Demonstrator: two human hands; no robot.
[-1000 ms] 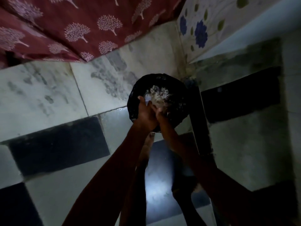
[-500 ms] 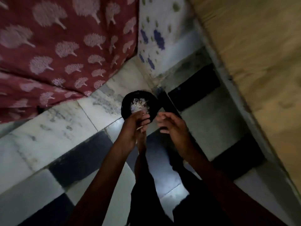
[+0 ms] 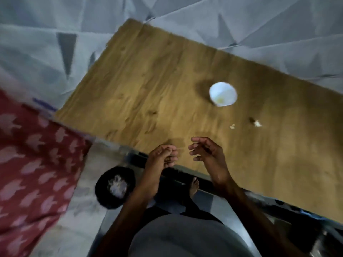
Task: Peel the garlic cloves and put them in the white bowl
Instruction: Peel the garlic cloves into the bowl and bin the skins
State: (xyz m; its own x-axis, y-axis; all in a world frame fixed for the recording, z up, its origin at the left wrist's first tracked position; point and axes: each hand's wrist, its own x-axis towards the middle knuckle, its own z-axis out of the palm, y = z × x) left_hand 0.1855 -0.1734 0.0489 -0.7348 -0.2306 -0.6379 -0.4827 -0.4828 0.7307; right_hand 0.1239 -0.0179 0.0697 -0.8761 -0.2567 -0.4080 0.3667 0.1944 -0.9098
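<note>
We have swung our view up from the floor and drawn both hands off the black bag [image 3: 115, 186], which sat right under them half a second ago. It now lies low at the left beside the red cloth [image 3: 37, 164], with pale skins heaped inside it. Our left hand [image 3: 161, 156] hovers at the near edge of the table [image 3: 141, 86], its fingers [image 3: 171, 157] bunched toward the thumb. The blur keeps us from telling whether they pinch a scrap or nothing at all. Just beside it, over the wood, our right hand [image 3: 207, 153] has its fingers [image 3: 196, 140] loosely curled and spread, holding nothing we can see. Farther right, well apart from both hands, stands the white bowl [image 3: 223, 94], with something pale yellow at its bottom, too smeared to name. Nearer us than the bowl lie two small garlic pieces [image 3: 257, 123]; we cannot tell whether they are clove or skin. We judge a clove to be light and firm, with dry, brittle skin and flesh slightly tacky once bared. It is best pinched across its thick middle, with a nail starting the skin at the root end. Table and bowl were out of sight a second ago and now fill our view.
</note>
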